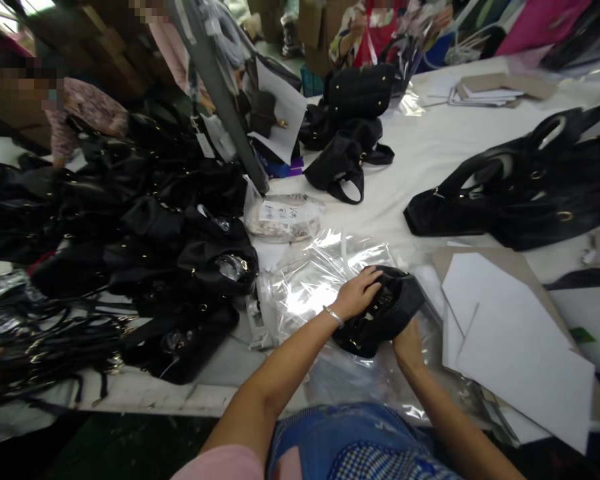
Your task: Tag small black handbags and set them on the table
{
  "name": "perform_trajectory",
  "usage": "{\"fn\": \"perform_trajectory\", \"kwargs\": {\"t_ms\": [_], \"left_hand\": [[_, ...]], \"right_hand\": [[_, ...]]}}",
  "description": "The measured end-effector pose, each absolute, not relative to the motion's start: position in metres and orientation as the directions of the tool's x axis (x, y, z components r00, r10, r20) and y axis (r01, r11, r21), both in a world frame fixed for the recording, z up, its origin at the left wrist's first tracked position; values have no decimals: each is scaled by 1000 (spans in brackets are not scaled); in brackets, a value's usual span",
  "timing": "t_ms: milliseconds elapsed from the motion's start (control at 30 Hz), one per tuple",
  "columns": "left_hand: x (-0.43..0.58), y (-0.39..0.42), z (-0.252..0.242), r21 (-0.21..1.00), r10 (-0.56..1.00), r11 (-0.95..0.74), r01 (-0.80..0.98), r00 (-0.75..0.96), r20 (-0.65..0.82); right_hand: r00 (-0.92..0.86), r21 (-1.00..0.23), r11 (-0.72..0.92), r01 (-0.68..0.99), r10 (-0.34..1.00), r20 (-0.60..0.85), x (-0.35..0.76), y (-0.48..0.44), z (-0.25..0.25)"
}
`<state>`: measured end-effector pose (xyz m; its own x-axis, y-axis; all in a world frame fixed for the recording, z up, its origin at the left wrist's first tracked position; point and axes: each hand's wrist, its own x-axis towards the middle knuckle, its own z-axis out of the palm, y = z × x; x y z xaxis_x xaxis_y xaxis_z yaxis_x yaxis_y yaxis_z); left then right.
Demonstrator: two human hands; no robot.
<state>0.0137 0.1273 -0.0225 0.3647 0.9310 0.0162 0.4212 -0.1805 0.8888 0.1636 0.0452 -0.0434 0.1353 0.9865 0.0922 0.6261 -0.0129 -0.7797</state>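
A small black handbag (403,303) with gold-coloured metal fittings is between my two hands, above a heap of clear plastic bags (310,280). My left hand (359,293), with a silver bangle at the wrist, grips the handbag's left upper edge, its fingers bent over the opening. Beneath the handbag's right side, my right hand (407,340) supports it; the bag hides most of those fingers. The inside of the handbag looks dark, and its contents cannot be made out.
Black handbags (145,220) are piled on the left. More black bags (525,180) lie at right. White and brown card sheets (510,333) are stacked by my right arm. A grey metal post (225,100) rises beyond a labelled plastic packet (285,217). Other people work across the table.
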Motion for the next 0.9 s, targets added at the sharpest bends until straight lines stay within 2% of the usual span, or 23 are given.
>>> {"fn": "perform_trajectory", "kwargs": {"t_ms": [100, 167, 233, 367, 533, 667, 767, 900], "left_hand": [[-24, 111, -19, 925, 985, -37, 379, 169, -30], [-58, 105, -20, 918, 989, 145, 368, -24, -146], [-84, 110, -24, 898, 970, 238, 371, -146, -196], [-86, 153, -37, 869, 958, 279, 408, -177, -224], [-26, 217, -45, 820, 953, 304, 486, -157, -261], [-1, 231, -42, 817, 952, 302, 491, -109, -287], [-1, 228, -22, 860, 977, 213, 464, -73, -202], [-3, 202, 45, 924, 1000, -14, 382, 1, 14]], "right_hand": [[308, -869, -287, 404, 937, -166, 185, 28, -32], [285, -875, -376, 306, 913, -292, 201, 12, -26], [240, -857, -437, 272, 893, -379, 213, -3, -20], [219, -802, -529, 277, 847, -484, 216, -24, -5], [170, -833, -501, 237, 865, -472, 205, -35, 3], [169, -874, -441, 204, 895, -412, 218, -49, -1], [247, -866, -415, 277, 902, -354, 229, -57, 8], [303, -852, -316, 418, 932, -198, 216, -38, 49]]}}
